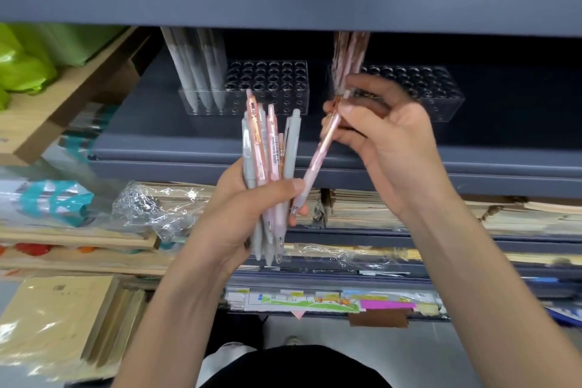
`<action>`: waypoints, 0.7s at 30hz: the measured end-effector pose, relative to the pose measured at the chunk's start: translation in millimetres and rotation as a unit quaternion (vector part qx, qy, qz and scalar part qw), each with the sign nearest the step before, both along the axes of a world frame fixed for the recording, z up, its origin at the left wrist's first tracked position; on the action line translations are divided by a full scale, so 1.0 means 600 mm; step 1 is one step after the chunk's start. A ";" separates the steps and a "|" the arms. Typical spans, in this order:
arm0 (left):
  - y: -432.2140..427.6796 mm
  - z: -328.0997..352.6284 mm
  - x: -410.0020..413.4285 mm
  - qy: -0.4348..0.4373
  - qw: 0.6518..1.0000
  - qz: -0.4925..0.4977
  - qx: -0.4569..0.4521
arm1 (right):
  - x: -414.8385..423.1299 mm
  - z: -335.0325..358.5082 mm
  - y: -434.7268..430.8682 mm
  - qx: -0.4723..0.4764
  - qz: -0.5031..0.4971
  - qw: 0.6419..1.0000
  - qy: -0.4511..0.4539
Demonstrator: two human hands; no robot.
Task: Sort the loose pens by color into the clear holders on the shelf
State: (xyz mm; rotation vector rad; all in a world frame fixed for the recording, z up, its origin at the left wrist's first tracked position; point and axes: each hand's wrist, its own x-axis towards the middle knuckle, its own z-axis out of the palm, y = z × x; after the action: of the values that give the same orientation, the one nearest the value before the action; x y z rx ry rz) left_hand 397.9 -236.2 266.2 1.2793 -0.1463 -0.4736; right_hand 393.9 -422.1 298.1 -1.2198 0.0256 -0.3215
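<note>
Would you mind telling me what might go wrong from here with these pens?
1. The left hand grips a fanned bundle of grey and pink pens; one may slip out.
2. The pink pen pinched by the right hand has its tip beside the left thumb and could snag.
3. The upper shelf hangs low over the right holder, so insertion may knock the standing pink pens.

Grey-blue metal shelf (pixel 283 3). Below it: paper stacks (pixel 362 208), some plastic-wrapped. Left of it: green bags (pixel 22 66), cardboard box (pixel 56 110). Grey floor (pixel 346 340) underneath.
</note>
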 end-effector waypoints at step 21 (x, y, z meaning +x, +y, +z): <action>-0.021 0.000 0.013 -0.031 0.999 0.042 -0.003 | -0.039 0.019 -0.046 -0.079 -0.102 0.990 0.065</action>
State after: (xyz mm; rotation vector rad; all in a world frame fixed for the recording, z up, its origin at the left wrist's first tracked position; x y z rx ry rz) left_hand 405.7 -249.1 266.5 1.2899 -0.1462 -0.3610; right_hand 370.8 -449.9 309.3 -1.3968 0.2435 -0.4284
